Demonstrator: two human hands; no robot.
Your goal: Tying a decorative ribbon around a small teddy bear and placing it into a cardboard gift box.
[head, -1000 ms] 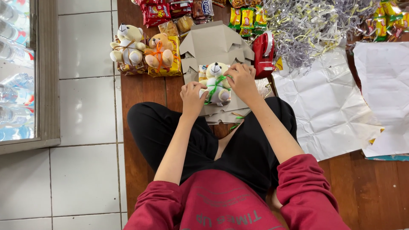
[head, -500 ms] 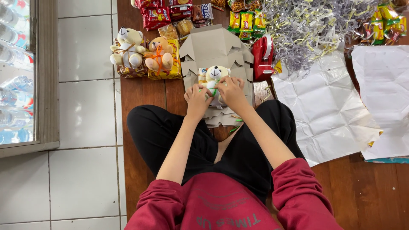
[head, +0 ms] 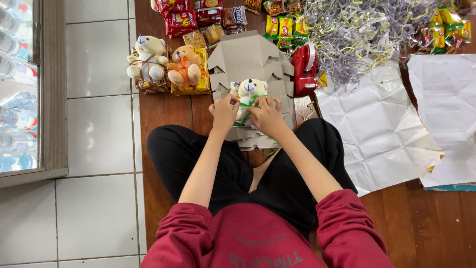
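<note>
Hands, left hand [head: 224,112] and right hand [head: 266,115], grip cream teddy bear [head: 249,94] beside yellow packet [head: 202,74].

1. The small bear [head: 250,92] sits on the flattened cardboard [head: 248,57], between the left hand [head: 224,113] and right hand [head: 267,116].
2. Two bears [head: 166,67] on snack boxes stand left of the cardboard.
3. The tape dispenser [head: 305,69] lies right of it.
4. Shredded paper [head: 362,34] lies behind the paper sheets [head: 377,129], at the right.
5. Snack packets [head: 198,12] lie farthest back.
</note>
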